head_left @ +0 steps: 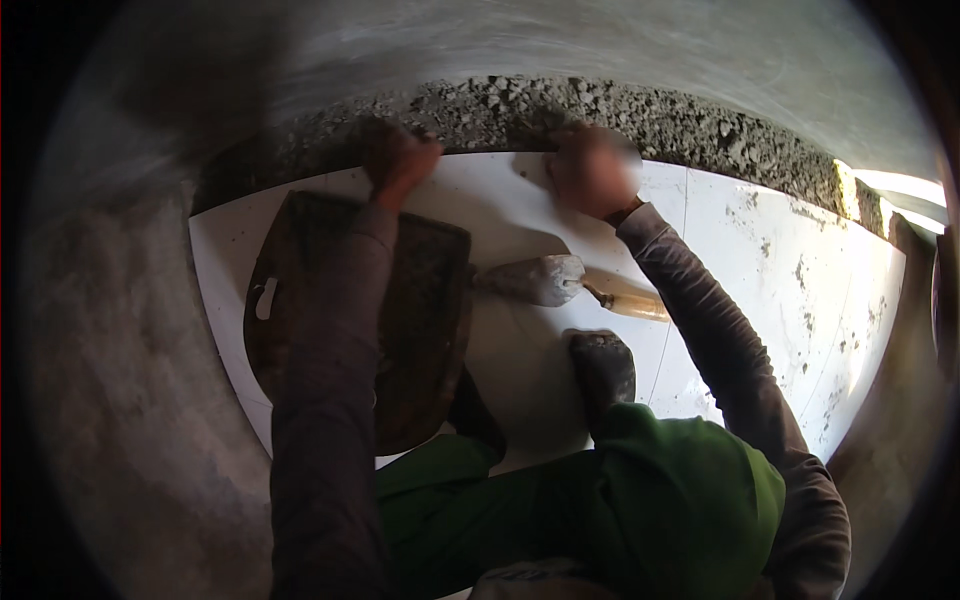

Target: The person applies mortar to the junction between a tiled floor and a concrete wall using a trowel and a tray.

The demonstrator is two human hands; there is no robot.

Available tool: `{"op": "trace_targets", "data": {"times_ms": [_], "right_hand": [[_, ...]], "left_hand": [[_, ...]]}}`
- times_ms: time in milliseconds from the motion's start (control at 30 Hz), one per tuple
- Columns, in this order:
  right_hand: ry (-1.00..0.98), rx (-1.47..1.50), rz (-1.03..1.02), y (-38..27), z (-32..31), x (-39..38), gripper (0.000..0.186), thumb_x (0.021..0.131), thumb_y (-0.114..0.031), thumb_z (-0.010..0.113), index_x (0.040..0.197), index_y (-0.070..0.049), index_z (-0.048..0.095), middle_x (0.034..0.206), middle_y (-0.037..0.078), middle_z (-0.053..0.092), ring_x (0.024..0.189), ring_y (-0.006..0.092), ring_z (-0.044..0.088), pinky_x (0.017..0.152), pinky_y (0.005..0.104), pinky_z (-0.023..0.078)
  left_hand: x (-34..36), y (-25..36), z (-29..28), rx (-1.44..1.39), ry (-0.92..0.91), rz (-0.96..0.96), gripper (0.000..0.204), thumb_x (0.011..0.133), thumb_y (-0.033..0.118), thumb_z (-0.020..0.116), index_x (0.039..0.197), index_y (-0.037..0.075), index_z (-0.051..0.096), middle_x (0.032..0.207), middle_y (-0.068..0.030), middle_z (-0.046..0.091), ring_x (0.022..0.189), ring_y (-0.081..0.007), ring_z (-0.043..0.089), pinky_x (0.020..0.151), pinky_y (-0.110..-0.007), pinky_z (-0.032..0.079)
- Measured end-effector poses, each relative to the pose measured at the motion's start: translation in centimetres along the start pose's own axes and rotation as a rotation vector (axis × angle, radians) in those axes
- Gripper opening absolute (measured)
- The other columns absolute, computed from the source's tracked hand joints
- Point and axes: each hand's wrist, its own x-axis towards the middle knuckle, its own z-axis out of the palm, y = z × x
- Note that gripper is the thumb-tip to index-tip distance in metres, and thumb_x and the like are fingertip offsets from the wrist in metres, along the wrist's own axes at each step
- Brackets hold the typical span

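Observation:
Both my arms stretch forward to a strip of grey, crumbly mortar [490, 108] at the foot of the wall. My left hand [402, 162] is at the edge between the white tiles [520, 410] and the mortar, its fingers dark and smeared. Farther right, my right hand [597, 172] is at the same edge, blurred, with its fingers hard to make out. Whether either hand holds anything does not show. Between my arms a trowel [540, 280] with a wooden handle [636, 303] lies on the tiles, its blade caked with grey.
A dark, dirty tub [425, 330] with a handle slot lies under my left forearm, partly hidden by it. My dark shoe [603, 370] stands on the tiles near the trowel. Grey walls curve round the left [120, 330] and far side [560, 40]. Mortar crumbs dot the right-hand tiles.

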Motion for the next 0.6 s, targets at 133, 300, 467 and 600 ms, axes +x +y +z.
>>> {"op": "trace_targets", "data": {"times_ms": [133,300,467,600], "right_hand": [[0.112,0.088,0.015,0.0,1.0,1.7,0.044,0.093,-0.022,0.076,0.133,-0.006,0.073,0.133,0.018,0.068,0.119,0.0426,0.064,0.102,0.0507,0.057],[0.059,-0.018,-0.299,-2.3,2.2,9.9,0.049,0.096,-0.035,0.07,0.139,-0.013,0.072,0.147,0.015,0.063,0.137,0.0366,0.058,0.117,0.0512,0.048],[-0.129,-0.252,-0.517,0.1,6.8,12.4,0.043,0.102,-0.039,0.062,0.137,-0.017,0.073,0.15,0.01,0.063,0.142,0.0318,0.056,0.122,0.0478,0.044],[-0.315,-0.238,-0.666,3.4,4.3,11.2,0.024,0.097,-0.023,0.067,0.117,-0.014,0.078,0.137,0.009,0.069,0.133,0.0331,0.061,0.122,0.0487,0.045]], "left_hand": [[-0.3,6.4,5.5,-0.283,0.254,0.21,0.078,0.098,0.036,0.067,0.155,-0.014,0.049,0.154,-0.0374,0.057,0.146,-0.0467,0.057,0.123,-0.051,0.044],[-0.7,6.9,1.1,-0.789,0.304,0.228,0.07,0.099,0.028,0.068,0.156,-0.01,0.052,0.149,-0.0305,0.064,0.14,-0.0383,0.063,0.116,-0.046,0.049],[0.1,-1.5,-0.9,-0.39,0.292,0.23,0.062,0.096,0.024,0.068,0.149,-0.006,0.059,0.148,-0.0308,0.065,0.135,-0.044,0.066,0.116,-0.048,0.052],[-8.0,-14.8,-6.5,-0.121,0.212,0.459,0.05,0.106,0.023,0.073,0.15,0.002,0.062,0.15,-0.0221,0.063,0.129,-0.0377,0.07,0.109,-0.045,0.056]]}}
